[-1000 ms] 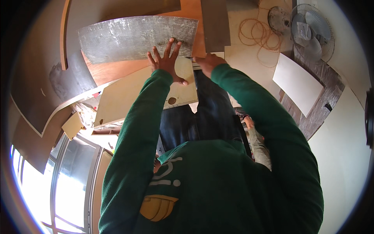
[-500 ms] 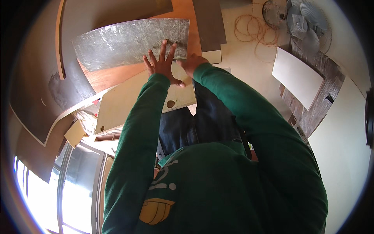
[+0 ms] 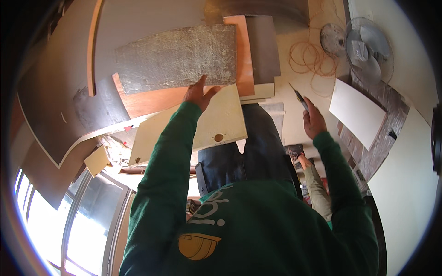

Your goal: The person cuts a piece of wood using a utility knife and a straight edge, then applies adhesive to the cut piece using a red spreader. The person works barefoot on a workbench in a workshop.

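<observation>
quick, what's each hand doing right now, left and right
Left hand: open, fingers spread, resting flat on the pale yellow board.
Right hand: closed around a thin dark pen-like tool, raised off the boards.

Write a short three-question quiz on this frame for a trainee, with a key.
1. True or false: the left hand lies open on the cream board.
2. What does the right hand hold? A) a slim dark tool B) a coil of wire C) a white sheet
3. Fill in: near the cream board's lower edge there is a round ____.

Key
1. True. The fingers are spread at the board's upper edge, beside the grey rough panel.
2. A. The slim dark tool sticks up out of the fist; the wire coil and white sheet lie apart on the floor.
3. Hole.
</observation>
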The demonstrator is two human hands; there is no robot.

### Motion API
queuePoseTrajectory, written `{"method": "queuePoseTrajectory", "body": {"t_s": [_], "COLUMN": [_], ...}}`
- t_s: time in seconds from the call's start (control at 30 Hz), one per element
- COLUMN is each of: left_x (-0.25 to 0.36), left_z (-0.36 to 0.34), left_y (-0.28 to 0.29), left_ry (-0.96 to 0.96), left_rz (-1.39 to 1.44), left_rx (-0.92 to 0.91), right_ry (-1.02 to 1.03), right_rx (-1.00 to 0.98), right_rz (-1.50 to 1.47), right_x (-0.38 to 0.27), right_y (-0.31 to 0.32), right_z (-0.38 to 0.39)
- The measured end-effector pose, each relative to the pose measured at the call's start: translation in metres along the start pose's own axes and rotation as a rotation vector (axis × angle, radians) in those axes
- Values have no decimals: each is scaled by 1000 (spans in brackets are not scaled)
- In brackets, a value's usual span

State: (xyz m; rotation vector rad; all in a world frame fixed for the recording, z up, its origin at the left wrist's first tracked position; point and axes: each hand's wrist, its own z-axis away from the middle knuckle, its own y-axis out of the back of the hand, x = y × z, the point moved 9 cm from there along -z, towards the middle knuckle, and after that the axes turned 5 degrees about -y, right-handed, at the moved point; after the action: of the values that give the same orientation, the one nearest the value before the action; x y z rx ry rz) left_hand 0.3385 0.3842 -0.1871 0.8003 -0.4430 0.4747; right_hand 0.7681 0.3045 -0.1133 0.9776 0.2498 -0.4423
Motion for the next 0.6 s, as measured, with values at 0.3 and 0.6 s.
{"method": "queuePoseTrajectory", "body": {"t_s": [0.3,0.6], "left_x": [-118,-21], "left_z": [77,173], "left_y": [21,4], "left_ry": [-128,68], "left_rz": [56,-158], "left_rx": [200,-251], "right_ry": [-375,-325], "right_rx": [98,-179], "right_rz": [-1060,-759], "right_x": [-71,-227], "right_y": [-82,-194], "right_z": [-28,-230]}}
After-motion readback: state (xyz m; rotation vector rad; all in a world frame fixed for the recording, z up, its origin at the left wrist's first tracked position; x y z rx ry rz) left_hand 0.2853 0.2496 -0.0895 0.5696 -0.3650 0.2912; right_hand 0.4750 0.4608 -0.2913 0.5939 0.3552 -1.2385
